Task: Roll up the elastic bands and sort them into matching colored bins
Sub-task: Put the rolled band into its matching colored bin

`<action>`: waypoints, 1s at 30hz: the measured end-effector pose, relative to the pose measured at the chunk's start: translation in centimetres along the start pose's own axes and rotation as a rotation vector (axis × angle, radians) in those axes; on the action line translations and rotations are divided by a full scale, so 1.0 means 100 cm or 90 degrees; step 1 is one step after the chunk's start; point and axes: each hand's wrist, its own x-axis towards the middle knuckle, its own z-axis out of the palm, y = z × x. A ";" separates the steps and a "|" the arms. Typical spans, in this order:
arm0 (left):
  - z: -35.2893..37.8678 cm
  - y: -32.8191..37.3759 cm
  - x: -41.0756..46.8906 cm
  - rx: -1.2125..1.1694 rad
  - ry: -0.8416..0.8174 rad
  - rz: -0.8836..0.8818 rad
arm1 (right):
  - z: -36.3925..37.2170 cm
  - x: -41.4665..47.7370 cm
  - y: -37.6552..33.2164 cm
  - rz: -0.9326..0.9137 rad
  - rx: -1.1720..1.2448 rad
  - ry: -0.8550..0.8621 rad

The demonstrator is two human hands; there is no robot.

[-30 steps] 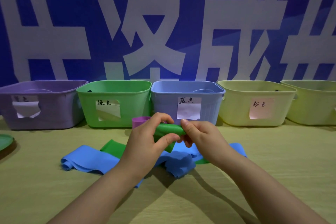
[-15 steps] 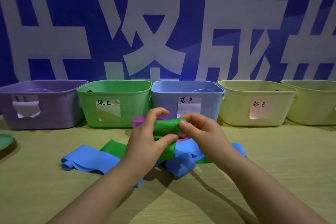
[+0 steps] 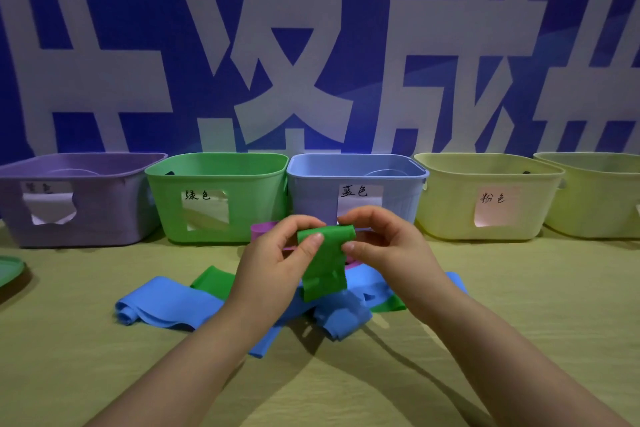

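Hanging between both hands, the green band [image 3: 325,262] is held up above the middle of the table [image 3: 519,305]. Its top end is wound into a small roll and its loose tail drops onto the heap below. The left hand [image 3: 273,263] pinches the roll's left edge between thumb and fingertips, and the right hand [image 3: 388,246] pinches the right edge the same way — both are grasping the band. Under the tail a blue band [image 3: 166,303] lies rumpled across the middle of the table. More green shows flat beneath it on either side; whether that is the same green band I cannot tell. A purple band [image 3: 262,229] peeks out just behind the left hand. Along the far edge of the table stands a row of bins, side by side — a purple bin [image 3: 104,211] at the left, then a green bin [image 3: 256,204], a blue bin [image 3: 311,198], a yellow bin [image 3: 450,204] and a second yellow bin [image 3: 595,204] at the right edge. The first four carry paper labels. A green disc [image 3: 8,269] pokes in at the left edge. A blue banner [image 3: 346,45] with large white characters hangs behind.
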 end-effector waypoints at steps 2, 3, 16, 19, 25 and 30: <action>0.000 0.000 0.000 -0.009 0.007 0.014 | 0.000 0.000 0.000 0.014 0.019 -0.012; -0.001 0.001 -0.001 -0.016 0.006 0.022 | 0.000 0.000 0.000 0.028 0.026 -0.021; 0.002 0.007 -0.003 -0.075 -0.023 0.018 | 0.003 -0.001 0.001 -0.004 0.026 0.004; 0.000 0.011 0.000 -0.135 0.011 -0.006 | 0.003 -0.001 0.003 -0.013 -0.001 -0.006; 0.001 0.010 0.003 -0.162 -0.016 -0.065 | 0.005 -0.002 0.004 -0.025 0.019 0.000; 0.001 0.005 0.002 -0.111 0.012 -0.025 | 0.007 -0.002 0.004 -0.018 0.031 -0.006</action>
